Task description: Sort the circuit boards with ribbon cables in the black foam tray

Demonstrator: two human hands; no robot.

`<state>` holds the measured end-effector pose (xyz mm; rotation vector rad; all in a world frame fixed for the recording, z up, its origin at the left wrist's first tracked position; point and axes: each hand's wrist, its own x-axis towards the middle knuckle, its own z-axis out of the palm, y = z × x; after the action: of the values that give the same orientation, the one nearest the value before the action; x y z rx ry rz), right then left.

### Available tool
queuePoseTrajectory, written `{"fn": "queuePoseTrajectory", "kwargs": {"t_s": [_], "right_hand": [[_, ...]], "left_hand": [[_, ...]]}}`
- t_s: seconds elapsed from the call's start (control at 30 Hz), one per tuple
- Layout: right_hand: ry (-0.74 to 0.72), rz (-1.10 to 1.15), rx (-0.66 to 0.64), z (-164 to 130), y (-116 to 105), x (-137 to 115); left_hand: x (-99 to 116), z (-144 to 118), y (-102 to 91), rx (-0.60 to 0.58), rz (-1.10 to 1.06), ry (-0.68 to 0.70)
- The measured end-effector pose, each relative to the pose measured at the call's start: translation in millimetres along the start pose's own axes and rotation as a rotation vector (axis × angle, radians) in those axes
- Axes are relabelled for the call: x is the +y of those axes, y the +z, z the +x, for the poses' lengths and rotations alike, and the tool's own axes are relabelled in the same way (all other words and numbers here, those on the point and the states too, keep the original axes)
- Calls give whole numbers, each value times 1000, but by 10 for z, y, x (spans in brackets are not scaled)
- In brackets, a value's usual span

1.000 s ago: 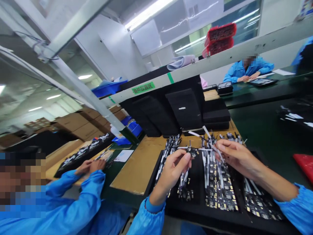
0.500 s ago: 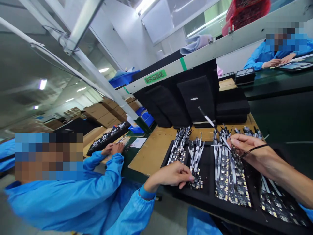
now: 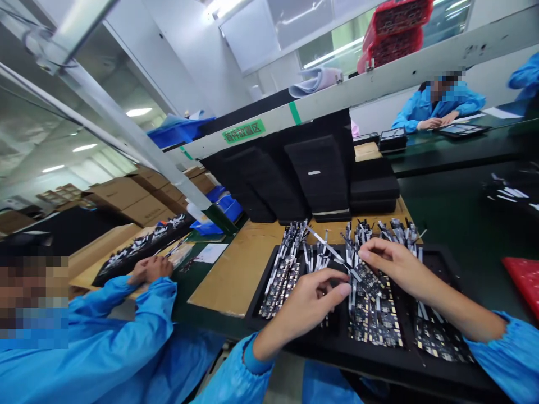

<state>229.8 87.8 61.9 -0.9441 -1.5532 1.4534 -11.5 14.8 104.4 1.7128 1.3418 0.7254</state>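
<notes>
Two bare hands are seen in the head view, both over a black tray (image 3: 425,367) filled with rows of small circuit boards with white flex strips. The left hand (image 3: 309,306) is held over the second row (image 3: 322,264), fingers curled narrow, thumb and forefinger pinched toward a strip end; whether a strip is actually gripped cannot be told, the tips being partly hidden. The right hand (image 3: 389,264) is laid over the third row (image 3: 373,306), fingers loosely bent, and a thin white flex strip (image 3: 326,242) appears to be pinched at its fingertips, angled up and left across the rows. The first row (image 3: 280,269) lies untouched at the tray's left side, and a fourth row (image 3: 438,336) is partly covered by the right forearm.

The tray rests on a cardboard sheet (image 3: 240,269) on the dark green bench (image 3: 458,219). Black foam pads (image 3: 320,177) are stood upright behind it. A co-worker's hands (image 3: 147,269) rest on another tray to the left.

Risk is judged as follows: strips are crowded and overlapping, so neighbouring boards could be snagged and dragged out of row when one is lifted; a thin strip could be creased by too tight a pinch.
</notes>
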Motion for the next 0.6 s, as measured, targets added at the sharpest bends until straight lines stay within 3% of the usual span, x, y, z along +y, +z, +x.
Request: {"fn": "queuePoseTrajectory", "kwargs": {"t_s": [0.13,0.6], "right_hand": [[-25,9,3,-6,4,22],[-9,26,0,-14,13,8]], "left_hand": [[64,121,156,21,-74,70],[37,145,155,-28,-191,49]]}}
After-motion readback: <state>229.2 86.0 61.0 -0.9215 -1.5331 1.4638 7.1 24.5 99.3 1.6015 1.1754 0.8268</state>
